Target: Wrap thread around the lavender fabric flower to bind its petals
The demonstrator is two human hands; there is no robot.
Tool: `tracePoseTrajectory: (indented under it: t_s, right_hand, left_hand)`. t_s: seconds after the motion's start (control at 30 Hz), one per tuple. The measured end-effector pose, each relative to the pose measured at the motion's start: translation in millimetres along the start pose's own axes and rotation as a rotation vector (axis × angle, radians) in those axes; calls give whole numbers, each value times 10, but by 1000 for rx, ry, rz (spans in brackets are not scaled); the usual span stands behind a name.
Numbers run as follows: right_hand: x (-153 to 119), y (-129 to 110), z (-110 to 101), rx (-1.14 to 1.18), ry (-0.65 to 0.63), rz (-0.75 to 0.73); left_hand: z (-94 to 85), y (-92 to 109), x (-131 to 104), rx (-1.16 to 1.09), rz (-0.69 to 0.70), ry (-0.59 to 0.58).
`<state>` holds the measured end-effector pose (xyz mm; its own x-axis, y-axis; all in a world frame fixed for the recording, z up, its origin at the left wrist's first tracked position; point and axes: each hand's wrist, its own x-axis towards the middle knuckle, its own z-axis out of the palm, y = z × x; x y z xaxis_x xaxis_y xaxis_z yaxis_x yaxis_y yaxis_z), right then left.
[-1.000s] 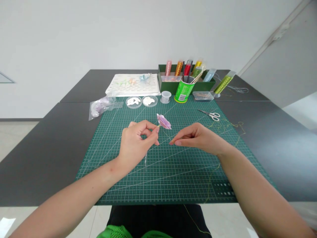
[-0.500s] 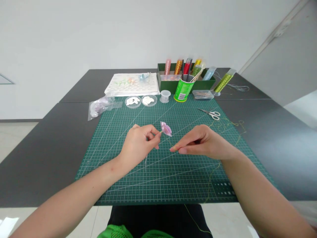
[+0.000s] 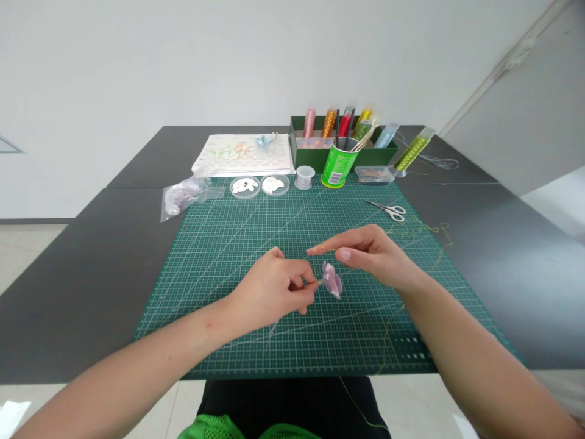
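My left hand pinches the thin stem of a pale purple artificial flower, whose petals point right, over a green cutting mat. Just above and right of the flower is my right hand, its index finger stretched left and its thumb bent beneath. Fine yellow-green thread runs from under this hand down across the mat; the grip on it is partly hidden. More of the thread lies loosely at the mat's right side. White-handled scissors rest beyond my right hand.
Along the mat's far edge stand two dishes of white pieces, a small clear spool and a green can with sticks. Behind is a dark green box of thread spools. A plastic bag lies left, near white sheets.
My left hand has moved toward me and to the right with the flower. The right hand has risen slightly farther away, its index finger now above the flower and separated from the thumb tip.
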<state>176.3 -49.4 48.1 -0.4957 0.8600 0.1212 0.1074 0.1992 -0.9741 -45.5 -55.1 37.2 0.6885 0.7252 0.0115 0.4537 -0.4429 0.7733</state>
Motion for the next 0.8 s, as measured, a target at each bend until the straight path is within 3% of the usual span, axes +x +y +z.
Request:
tracePoseTrajectory:
  t_s: [0.17,0.37,0.53,0.8]
  right_hand:
    - [32,109,-29,36,49,6]
    - [70,188,-22,57,-5,124]
    - [63,251,-43,77,-83,233]
    - [46,179,-48,259,-188,190]
  left_hand:
    - [-27,19,-10,-14,30,12]
    - [-67,49,-22,-14,83,63]
    - [-126,40,-7,36,40,214]
    - [-187,-16,36,-10,-59,441]
